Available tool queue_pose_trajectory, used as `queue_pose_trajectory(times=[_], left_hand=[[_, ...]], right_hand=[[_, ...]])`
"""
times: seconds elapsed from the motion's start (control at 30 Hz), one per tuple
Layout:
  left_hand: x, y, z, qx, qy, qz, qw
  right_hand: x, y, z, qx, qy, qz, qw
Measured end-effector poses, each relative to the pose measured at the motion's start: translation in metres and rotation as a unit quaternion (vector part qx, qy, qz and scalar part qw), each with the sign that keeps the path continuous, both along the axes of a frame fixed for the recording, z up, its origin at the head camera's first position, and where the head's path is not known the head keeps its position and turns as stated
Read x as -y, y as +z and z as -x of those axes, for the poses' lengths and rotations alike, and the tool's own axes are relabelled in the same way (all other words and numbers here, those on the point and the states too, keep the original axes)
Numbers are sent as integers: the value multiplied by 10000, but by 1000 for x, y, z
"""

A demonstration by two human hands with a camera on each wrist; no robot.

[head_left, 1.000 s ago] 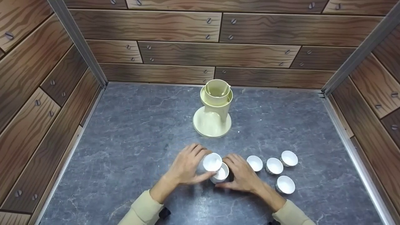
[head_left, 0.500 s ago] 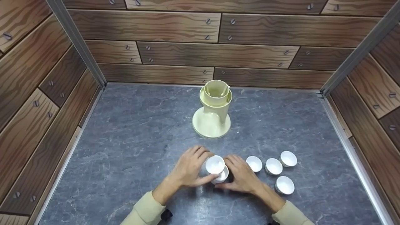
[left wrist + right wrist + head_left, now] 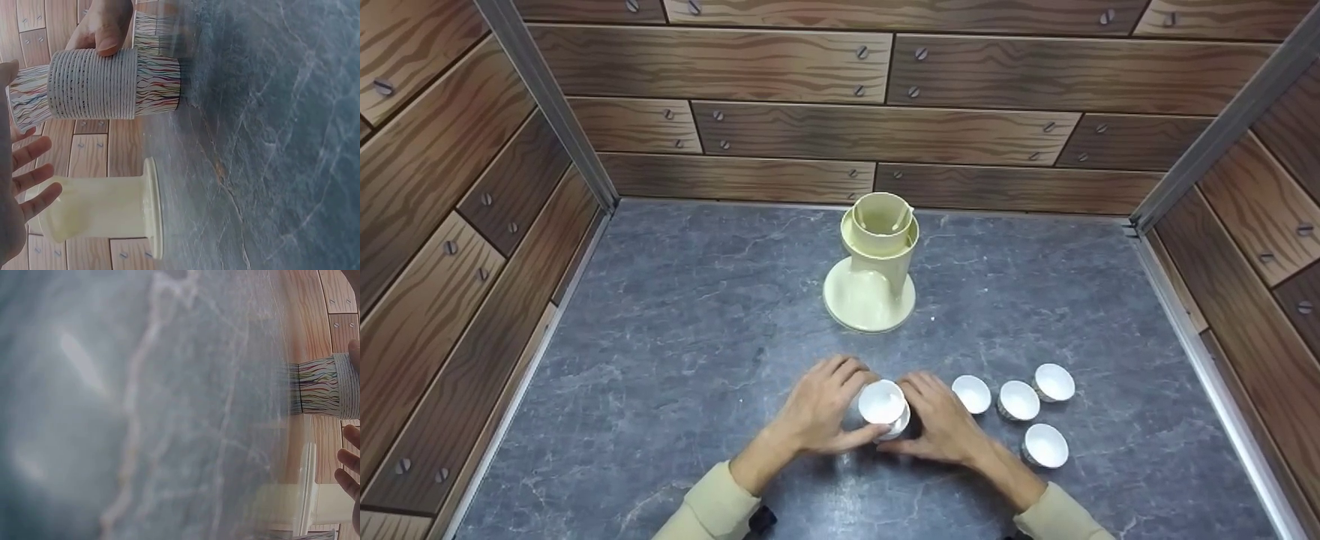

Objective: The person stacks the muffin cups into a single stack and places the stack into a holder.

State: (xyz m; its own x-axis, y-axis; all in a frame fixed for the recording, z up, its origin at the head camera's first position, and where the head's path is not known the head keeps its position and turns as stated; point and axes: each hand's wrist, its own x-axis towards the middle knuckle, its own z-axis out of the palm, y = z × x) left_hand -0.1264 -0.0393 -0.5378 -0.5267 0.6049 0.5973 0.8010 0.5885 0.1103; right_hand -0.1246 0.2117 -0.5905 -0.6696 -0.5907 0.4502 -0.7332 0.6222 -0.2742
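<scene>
My left hand (image 3: 826,409) pinches a white-lined paper cup (image 3: 881,403) by thumb and forefinger, its mouth facing up. In the left wrist view, this cup (image 3: 29,95), printed with colourful wavy lines, is slightly tilted at the top of a tall stack of nested paper cups (image 3: 93,84). The stack stands upright on the table, and my right hand (image 3: 934,416) grips it from the right. How far the cup's base reaches into the stack is hard to tell. The other fingers (image 3: 42,199) of my left hand are spread, away from the cups.
Several single paper cups (image 3: 1018,400) stand mouth up to the right of my right hand. Farther back on the grey marbled table (image 3: 697,300) is a pale yellow stand (image 3: 870,296) with a round base and a cylindrical top. Wood-patterned walls (image 3: 780,131) enclose the table.
My left hand has moved slightly right and nearer to me, bringing its cup over the stack and covering more of the stack's mouth. My right hand has stayed in place.
</scene>
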Motion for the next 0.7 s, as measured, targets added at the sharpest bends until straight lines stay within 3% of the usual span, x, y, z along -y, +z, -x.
queue_pose_trajectory(times=[0.7], left_hand=[[-2, -6, 1, 83, -132, 239, 9996]], right_hand=[[1, 2, 1, -55, -21, -66, 10000]])
